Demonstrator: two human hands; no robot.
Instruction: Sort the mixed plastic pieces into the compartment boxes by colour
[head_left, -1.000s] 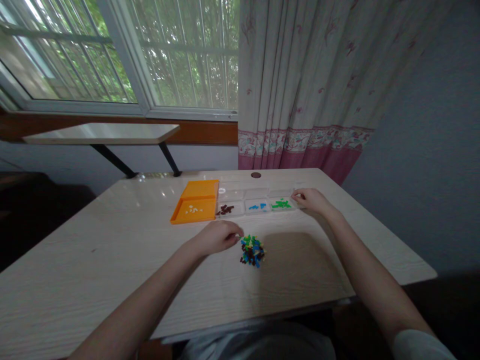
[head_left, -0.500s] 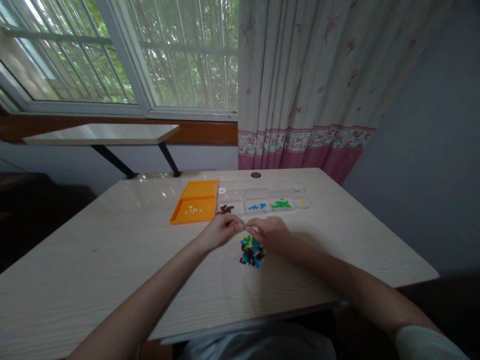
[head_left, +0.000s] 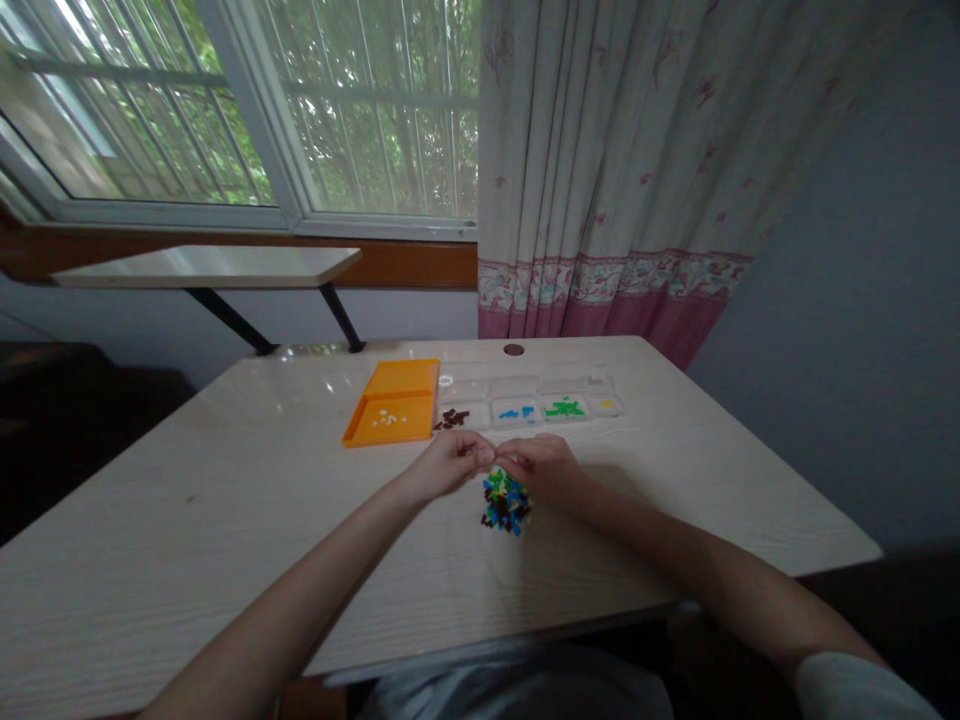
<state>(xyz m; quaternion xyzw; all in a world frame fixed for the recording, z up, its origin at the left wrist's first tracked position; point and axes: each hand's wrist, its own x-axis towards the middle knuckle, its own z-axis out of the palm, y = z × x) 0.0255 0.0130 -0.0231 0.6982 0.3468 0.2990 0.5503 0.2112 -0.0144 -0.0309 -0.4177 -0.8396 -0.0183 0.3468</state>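
Observation:
Over the desk, my left hand and my right hand meet at their fingertips. Both are closed in a pinch, and whatever lies between the fingers is too small to make out. Just below them is a heap of small mixed pieces in blue, green, dark brown and pale yellow. My right hand partly covers its upper right side. Beyond the hands, clear plastic boxes hold dark brown pieces, blue pieces, green pieces and a little yellow.
An orange open case with several white pieces lies left of the clear boxes. The pale wooden desk has a round brown cable hole at its back. A raised shelf stands at the back left, near the window; a curtain hangs behind.
My fingertips have drawn closer together, and the small pale bit that showed between them is now mostly hidden. The heap and the boxes stay as they were.

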